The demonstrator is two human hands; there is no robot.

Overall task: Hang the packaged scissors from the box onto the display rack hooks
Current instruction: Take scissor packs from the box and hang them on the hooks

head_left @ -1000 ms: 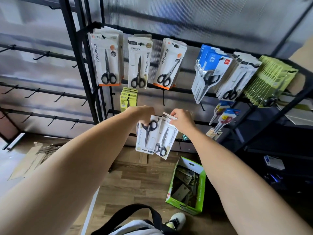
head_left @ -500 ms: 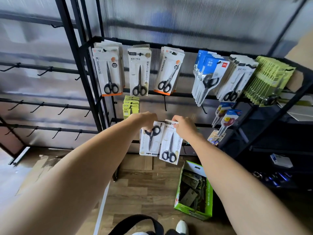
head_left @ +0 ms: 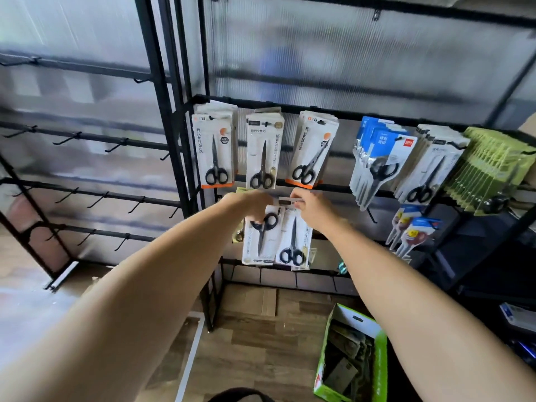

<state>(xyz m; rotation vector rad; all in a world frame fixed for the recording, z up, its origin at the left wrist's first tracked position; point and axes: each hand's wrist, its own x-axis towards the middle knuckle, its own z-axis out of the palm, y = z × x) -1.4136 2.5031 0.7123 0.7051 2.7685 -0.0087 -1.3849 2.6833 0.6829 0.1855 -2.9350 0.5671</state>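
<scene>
Hands work at the second row of the display rack (head_left: 333, 187): the left hand (head_left: 255, 203) grips one scissors pack (head_left: 261, 233) by its top, and the right hand (head_left: 311, 208) pinches the header of another (head_left: 294, 240). Misaligned hang-holes could miss the hook, dropping a pack toward the green box (head_left: 352, 358) below.

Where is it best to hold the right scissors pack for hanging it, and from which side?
Pinch the right pack at its top edge, beside the hang hole, coming from the front right, as the right hand does. The card is flat and thin, and the scissors' weight hangs below, so a top grip probably keeps it upright and the hole free.
</scene>
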